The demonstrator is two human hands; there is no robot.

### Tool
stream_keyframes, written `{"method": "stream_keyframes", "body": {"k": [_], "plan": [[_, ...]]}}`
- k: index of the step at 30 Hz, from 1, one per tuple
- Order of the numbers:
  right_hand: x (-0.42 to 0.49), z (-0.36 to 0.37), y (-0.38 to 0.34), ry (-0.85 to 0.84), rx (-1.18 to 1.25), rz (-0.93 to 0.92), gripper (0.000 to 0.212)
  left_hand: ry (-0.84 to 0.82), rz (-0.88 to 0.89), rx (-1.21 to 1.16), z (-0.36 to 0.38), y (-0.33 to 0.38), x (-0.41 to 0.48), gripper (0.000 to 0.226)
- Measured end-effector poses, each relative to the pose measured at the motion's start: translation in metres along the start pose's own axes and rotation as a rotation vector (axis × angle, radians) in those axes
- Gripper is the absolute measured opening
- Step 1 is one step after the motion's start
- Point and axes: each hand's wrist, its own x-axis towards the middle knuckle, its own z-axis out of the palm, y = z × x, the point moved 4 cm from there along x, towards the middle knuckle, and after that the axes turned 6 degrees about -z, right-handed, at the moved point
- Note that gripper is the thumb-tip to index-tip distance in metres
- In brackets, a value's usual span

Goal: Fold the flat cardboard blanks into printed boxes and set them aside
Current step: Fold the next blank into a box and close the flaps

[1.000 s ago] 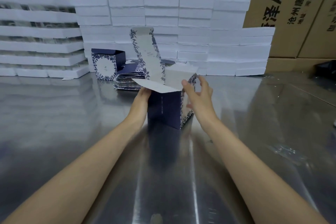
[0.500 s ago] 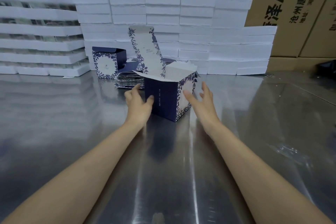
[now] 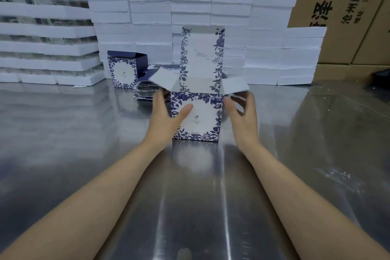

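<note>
Risk, judged: box (image 3: 196,115) stands on a smooth reflective table (image 3: 84,133) with its top unclosed, so an uneven push from one side could slide or tip it. The two white side flaps, splayed outward, could crease or catch under the tall lid panel if that panel is folded down first.

Left hand (image 3: 166,118): fingers spread, thumb lying across the printed front face, fingers at the left wall. Right hand (image 3: 244,116): loosely curled beside the right wall under the right flap; contact with the flap cannot be told through the blur.

Box: upright, centre of table, white front with blue floral border. Finished box (image 3: 126,69) and stack of flat blanks (image 3: 147,91) sit behind to the left.
</note>
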Motion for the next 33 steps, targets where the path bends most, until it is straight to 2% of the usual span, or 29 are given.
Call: {"method": "stream_keyframes", "body": {"k": [2, 3, 5, 7, 10, 15, 18, 20, 22, 24, 26, 27, 28, 30, 33], "plan": [[-0.001, 0.003, -0.007, -0.041, -0.012, -0.076, 0.066, -0.010, 0.112, -0.090, -0.001, 0.008, -0.001, 0.097], [-0.001, 0.005, -0.010, -0.071, -0.032, -0.100, 0.070, -0.027, 0.175, -0.077, 0.000, 0.011, -0.003, 0.096], [-0.002, 0.009, -0.015, -0.137, -0.101, -0.158, 0.061, -0.057, 0.295, 0.036, 0.003, 0.018, -0.006, 0.083], [-0.003, 0.014, -0.019, -0.191, -0.193, -0.240, 0.045, -0.046, 0.344, 0.104, 0.004, 0.024, -0.007, 0.060], [-0.003, 0.013, -0.022, -0.158, -0.207, -0.288, 0.031, 0.017, 0.412, 0.164, -0.001, 0.032, -0.006, 0.036], [0.003, 0.013, -0.022, -0.123, -0.248, -0.301, 0.033, 0.072, 0.534, 0.254, -0.007, 0.038, -0.004, 0.036], [0.003, 0.014, -0.021, -0.115, -0.224, -0.283, 0.035, 0.090, 0.542, 0.242, -0.006, 0.040, -0.005, 0.042], [0.002, 0.015, -0.021, -0.086, -0.176, -0.247, 0.037, 0.084, 0.427, 0.079, -0.006, 0.040, -0.004, 0.042], [0.004, 0.016, -0.020, -0.028, -0.007, -0.144, 0.043, 0.079, 0.148, -0.257, -0.008, 0.041, 0.002, 0.037], [0.009, 0.017, -0.020, 0.009, 0.168, -0.026, 0.044, 0.047, -0.023, -0.435, -0.008, 0.040, 0.007, 0.026], [0.011, 0.018, -0.021, -0.009, 0.216, 0.018, 0.027, 0.004, -0.130, -0.509, -0.007, 0.037, 0.007, 0.014], [0.011, 0.018, -0.021, -0.023, 0.258, 0.044, 0.012, -0.014, -0.205, -0.565, -0.006, 0.034, 0.007, 0.027], [0.011, 0.019, -0.021, -0.037, 0.315, 0.070, 0.006, -0.024, -0.288, -0.627, -0.005, 0.032, 0.005, 0.041], [0.010, 0.020, -0.021, -0.048, 0.364, 0.105, 0.022, -0.076, -0.390, -0.709, 0.000, 0.030, 0.004, 0.055], [0.008, 0.023, -0.021, -0.047, 0.330, 0.135, 0.037, -0.119, -0.431, -0.760, 0.002, 0.031, 0.006, 0.059]]}}
